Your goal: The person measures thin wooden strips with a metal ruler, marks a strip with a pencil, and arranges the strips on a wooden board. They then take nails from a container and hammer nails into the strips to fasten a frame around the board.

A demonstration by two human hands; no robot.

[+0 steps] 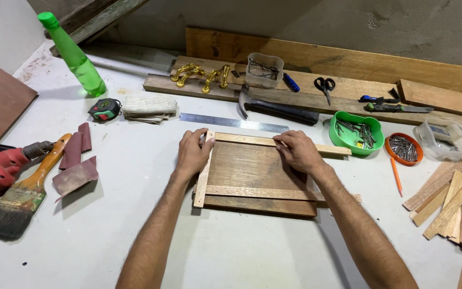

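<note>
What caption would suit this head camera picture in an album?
Both hands, left hand and right hand, press thin wooden strips onto a dark wooden board on a cluttered white workbench.

Dark rectangular wooden board (252, 176) lies flat under both sets of fingers (199, 140). Three pale thin strips (274, 142) rest on it: one beneath the fingertips along the far edge, one along the left edge, one across nearer the wrists.

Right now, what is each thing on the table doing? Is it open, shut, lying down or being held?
Left hand: pressing the upright thin strip.
Right hand: pressing the top strip.
Wooden board: flat under the strips.
Green bottle: capped, leaning.
Scissors: closed.
Hammer: lying down.
Green bowl: open, holding nails.
Paintbrush: lying flat.
</note>
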